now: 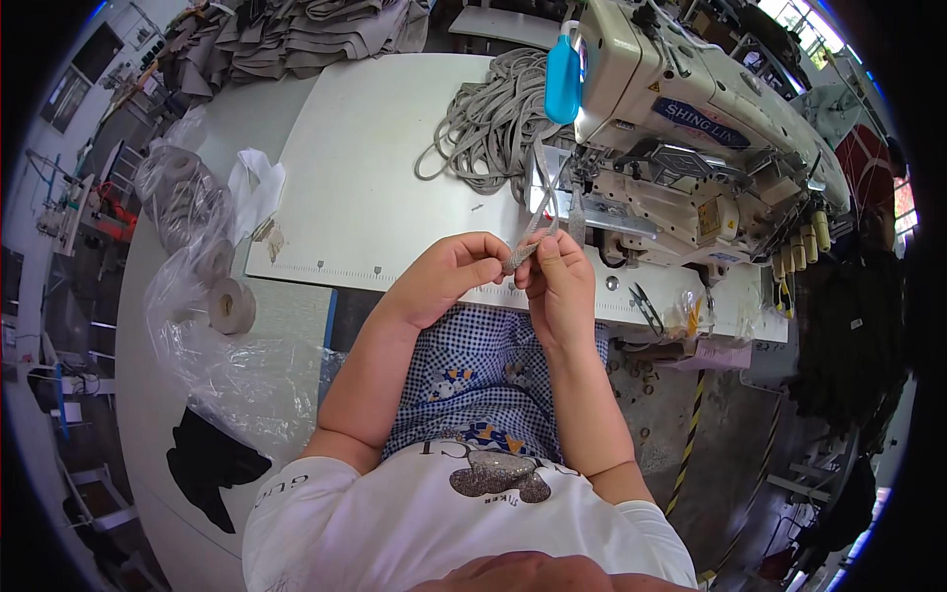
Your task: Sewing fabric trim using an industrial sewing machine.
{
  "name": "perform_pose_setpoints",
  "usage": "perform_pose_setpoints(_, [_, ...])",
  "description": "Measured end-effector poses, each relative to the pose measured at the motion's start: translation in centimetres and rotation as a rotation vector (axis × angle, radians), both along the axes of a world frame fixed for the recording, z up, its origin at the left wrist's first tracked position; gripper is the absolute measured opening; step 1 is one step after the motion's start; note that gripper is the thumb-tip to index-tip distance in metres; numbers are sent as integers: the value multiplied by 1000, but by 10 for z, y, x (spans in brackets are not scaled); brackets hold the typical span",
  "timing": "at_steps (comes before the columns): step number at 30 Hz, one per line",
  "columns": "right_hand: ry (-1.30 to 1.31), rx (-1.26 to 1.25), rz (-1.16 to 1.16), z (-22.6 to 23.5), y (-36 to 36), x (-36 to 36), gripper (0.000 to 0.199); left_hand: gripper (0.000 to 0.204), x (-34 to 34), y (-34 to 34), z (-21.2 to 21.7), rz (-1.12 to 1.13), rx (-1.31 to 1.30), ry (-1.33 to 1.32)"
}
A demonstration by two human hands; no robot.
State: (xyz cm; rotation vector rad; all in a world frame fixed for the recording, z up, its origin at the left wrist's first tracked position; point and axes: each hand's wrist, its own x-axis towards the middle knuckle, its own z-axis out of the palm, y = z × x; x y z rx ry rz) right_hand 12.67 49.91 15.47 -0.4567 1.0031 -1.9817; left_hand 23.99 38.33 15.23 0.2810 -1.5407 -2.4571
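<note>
Near-left of the sewing machine [691, 84], a grey strap [519, 259] was held, its long axis slanting up toward the machine. The left hand [449, 278] pinched the strap's lower end; the right hand [560, 288], nearer the machine, pinched it farther along.

The grey strip [520, 258] is partly covered by the left hand [449, 279] and right hand [562, 286], and the grey fabric stack [296, 41] is cut off by the upper edge.

Left hand [452, 277] and right hand [560, 286] pinch close together.
</note>
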Motion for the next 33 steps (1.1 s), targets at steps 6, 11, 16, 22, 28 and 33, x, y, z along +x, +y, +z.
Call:
perform_pose_setpoints(6, [-14, -11, 23, 0, 2, -1, 18, 9, 2, 0, 4, 45, -65, -53])
perform_pose_setpoints(11, [7, -38, 18, -1, 3, -2, 18, 8, -1, 10, 10, 231, -362, -17])
perform_pose_setpoints(16, [58, -83, 65, -2, 3, -6, 17, 14, -4, 13, 15, 521, -1029, -10])
perform_pose_setpoints(22, [51, -125, 85, -9, 8, -11, 17, 19, -11, 15, 3, 746, -1148, 35])
perform_pose_setpoints(28, [269, 117, 57, -4, 21, -16, 16, 21, -13, 6, 3, 915, -1426, 44])
perform_pose_setpoints(33, [372, 140, -124, -12, 46, -18, 16, 22, -15, -9, -8, 990, -1256, 7])
